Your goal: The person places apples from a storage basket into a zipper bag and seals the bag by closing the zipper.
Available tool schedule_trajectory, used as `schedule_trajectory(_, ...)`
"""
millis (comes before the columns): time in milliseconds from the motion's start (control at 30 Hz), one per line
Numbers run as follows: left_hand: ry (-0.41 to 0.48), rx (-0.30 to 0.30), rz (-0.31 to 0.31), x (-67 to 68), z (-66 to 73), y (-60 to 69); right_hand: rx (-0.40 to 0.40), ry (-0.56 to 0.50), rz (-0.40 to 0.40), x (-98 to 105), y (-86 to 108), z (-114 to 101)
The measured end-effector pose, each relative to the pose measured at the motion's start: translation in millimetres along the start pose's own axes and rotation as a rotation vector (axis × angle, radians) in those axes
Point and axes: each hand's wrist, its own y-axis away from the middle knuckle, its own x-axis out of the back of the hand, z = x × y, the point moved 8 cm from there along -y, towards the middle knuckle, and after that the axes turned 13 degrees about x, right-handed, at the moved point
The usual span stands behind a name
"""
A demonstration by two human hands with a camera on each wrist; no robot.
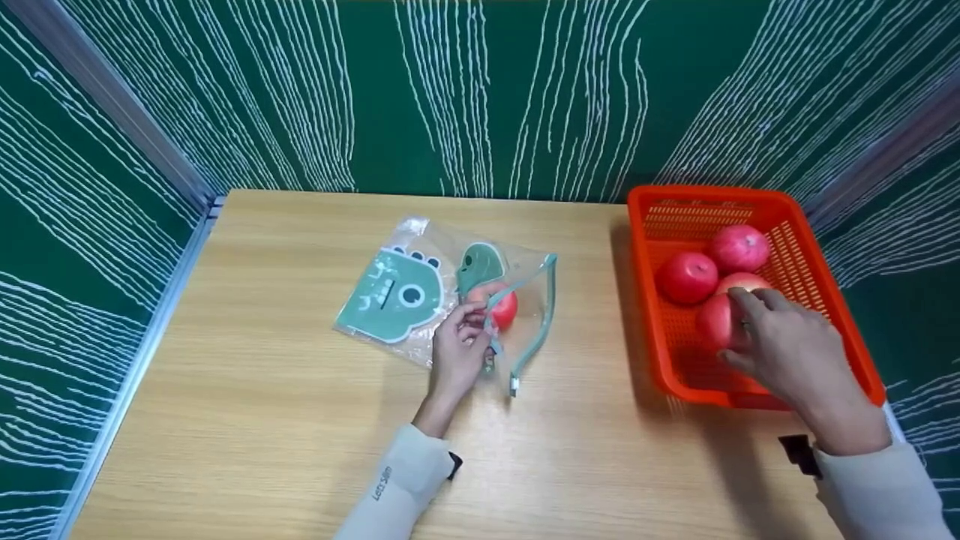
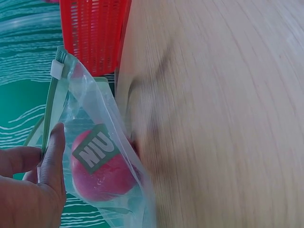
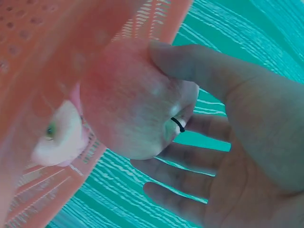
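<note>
Red, one apple (image 1: 505, 309) already sat, we saw, inside the bag (image 1: 394, 296) whose edge the left hand (image 1: 459, 349) pinched in its fingers, while the right hand (image 1: 799, 349) curled round a second apple (image 1: 716, 322) in the basket (image 1: 651, 330), three others (image 1: 686, 277) unbagged.

Across much of the head view's lower part, a light wooden tabletop (image 1: 262, 420) with fine grain. Beyond its far edge, a dark green back panel (image 1: 502, 112), streaked with thin, wavering white lines in bunches, with plain green between some of them. To one side, a left panel (image 1: 75, 195) in the same green and white; opposite, a matching right panel (image 1: 915, 210). At the corners, slanting in view, a greyish left post (image 1: 116, 105) and right post (image 1: 892, 142). Beside the tabletop's left edge, a pale, straight rail (image 1: 133, 382).
</note>
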Motion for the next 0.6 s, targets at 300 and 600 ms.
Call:
schedule_trajectory(300, 0.002, 0.01, -0.003, -0.6, -1.5, 0.4, 0.054, 0.03, 0.07, 10, -7.4, -19)
schedule_trajectory(600, 0.013, -0.025, -0.003, -1.3, -0.5, 1.8, 0.086, 0.116, 0.104, 16, -13.6, -39)
